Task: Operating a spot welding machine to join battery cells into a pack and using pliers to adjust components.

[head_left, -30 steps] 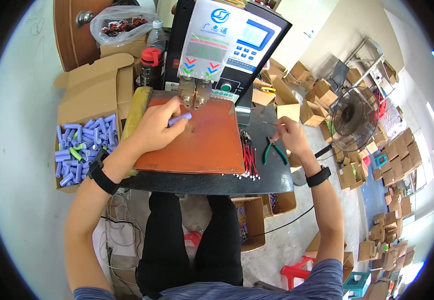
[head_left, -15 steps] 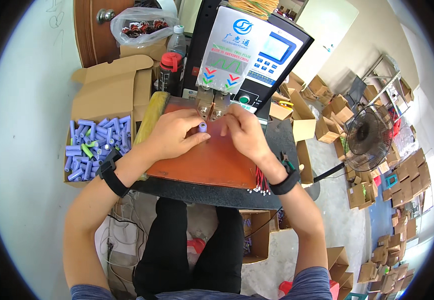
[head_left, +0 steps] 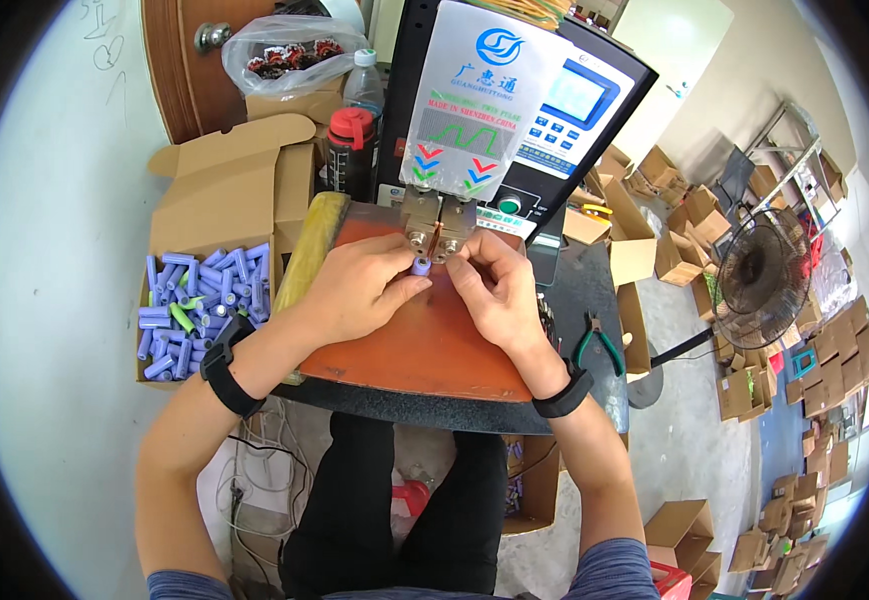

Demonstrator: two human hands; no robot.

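I have the left hand (head_left: 348, 288) clamped on a small purple cylinder (head_left: 422, 267), its round end facing my view, just beside the paired grey metal blocks (head_left: 419, 220). The right hand (head_left: 496, 290) sits just rightward, fingertips close; I can't tell their hold. Little room separates them above the flat orange-red mat (head_left: 425, 350).

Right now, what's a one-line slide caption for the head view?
Left hand holds a purple cylinder near two bolted metal blocks, right hand close beside it, over an orange mat.
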